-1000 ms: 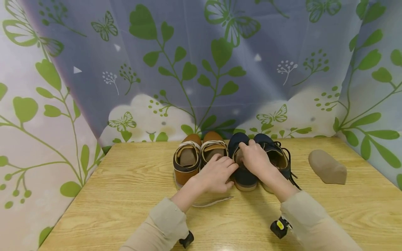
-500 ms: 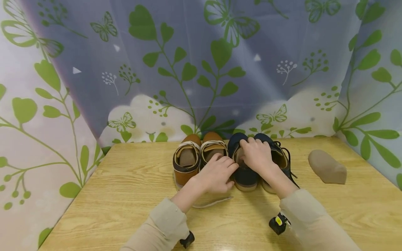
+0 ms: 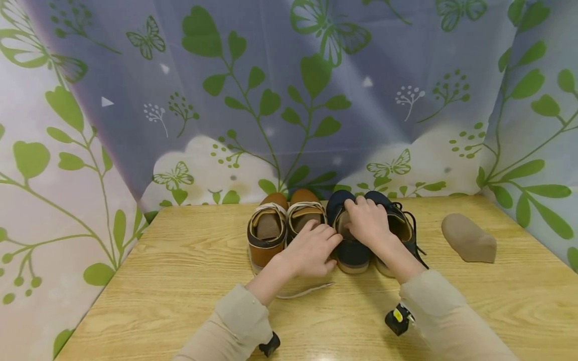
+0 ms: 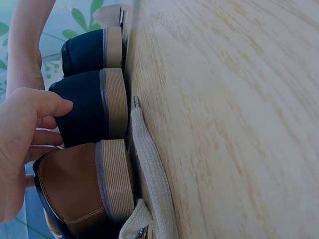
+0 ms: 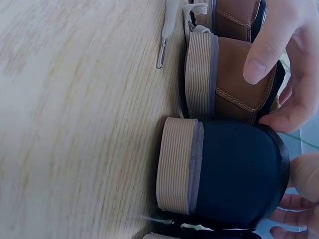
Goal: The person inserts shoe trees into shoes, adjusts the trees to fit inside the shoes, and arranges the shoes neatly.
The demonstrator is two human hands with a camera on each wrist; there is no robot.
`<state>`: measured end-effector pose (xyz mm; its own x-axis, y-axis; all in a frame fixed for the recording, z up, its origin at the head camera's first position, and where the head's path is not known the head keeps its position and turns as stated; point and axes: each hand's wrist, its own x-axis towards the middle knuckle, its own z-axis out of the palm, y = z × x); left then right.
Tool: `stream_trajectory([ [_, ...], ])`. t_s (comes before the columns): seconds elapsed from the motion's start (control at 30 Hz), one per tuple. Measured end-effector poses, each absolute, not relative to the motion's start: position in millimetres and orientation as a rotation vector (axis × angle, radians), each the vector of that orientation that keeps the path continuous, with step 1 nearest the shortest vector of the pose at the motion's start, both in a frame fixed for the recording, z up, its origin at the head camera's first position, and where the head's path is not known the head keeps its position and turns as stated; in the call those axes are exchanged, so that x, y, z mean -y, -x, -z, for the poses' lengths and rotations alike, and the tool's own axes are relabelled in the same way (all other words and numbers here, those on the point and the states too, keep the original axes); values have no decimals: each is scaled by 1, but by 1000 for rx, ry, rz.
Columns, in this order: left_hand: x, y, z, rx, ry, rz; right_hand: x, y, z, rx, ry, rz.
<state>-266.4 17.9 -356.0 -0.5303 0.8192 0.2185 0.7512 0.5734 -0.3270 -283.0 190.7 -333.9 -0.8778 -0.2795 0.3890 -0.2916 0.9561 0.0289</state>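
Note:
A brown pair and a navy pair of lace-up shoes stand side by side at the back of the table. My right hand (image 3: 368, 220) reaches into the left navy shoe (image 3: 353, 256); its fingertips are hidden there, over the brown insole (image 3: 344, 223), so I cannot tell what they hold. Between the right brown shoe (image 5: 238, 74) and that navy shoe lies my left hand (image 3: 311, 250), fingers loosely bent at the navy collar. Its thumb (image 4: 52, 104) points along the heel. The right navy shoe (image 3: 397, 228) sits under my right forearm.
The left brown shoe (image 3: 266, 240) has cream laces, one lace end (image 3: 307, 291) trailing on the wooden table (image 3: 189, 250). A grey-brown pad (image 3: 468, 238), rounded at one end, lies to the right. A printed cloth (image 3: 253, 100) hangs close behind the shoes.
My right hand has shifted slightly right and turned a little at the navy shoe opening, its fingers closer together. My left hand stays in place.

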Motion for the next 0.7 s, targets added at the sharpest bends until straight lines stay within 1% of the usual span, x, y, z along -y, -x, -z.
stream_trajectory([
  [0.3,-19,266,355,2457,1279,-282,-190,285,332,2756,-393,-142],
  [0.7,-21,265,352,2500,1288,-280,-190,286,327,2825,-371,-141],
])
